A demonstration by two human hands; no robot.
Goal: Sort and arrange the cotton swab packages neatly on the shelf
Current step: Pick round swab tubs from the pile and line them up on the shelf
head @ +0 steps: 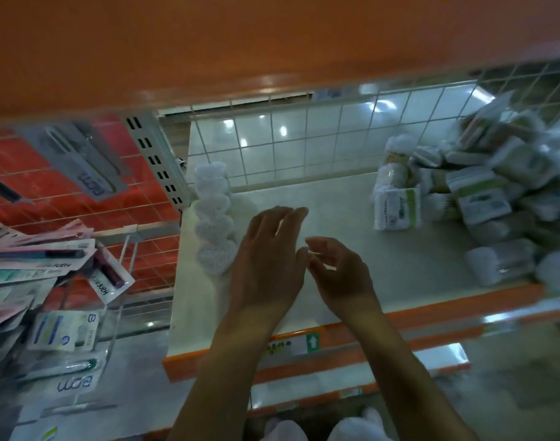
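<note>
body | left hand and right hand bare – forearms bare | pale whitish clothing at bottom edge – blurred

An orange panel fills the top of the frame. Below it, upper left of centre, a pale slotted upright slants down, with paired dark slots along it. To its right a white wire grid stands in front of a glossy floor with bright light spots. At left, a red backing shows behind another wire grid, and a grey hanging pack tilts at upper left. Lower left, a wire basket holds a loose heap of toothbrush packs, their print upside down. At lower centre sits a white label with a green arrow.
</note>
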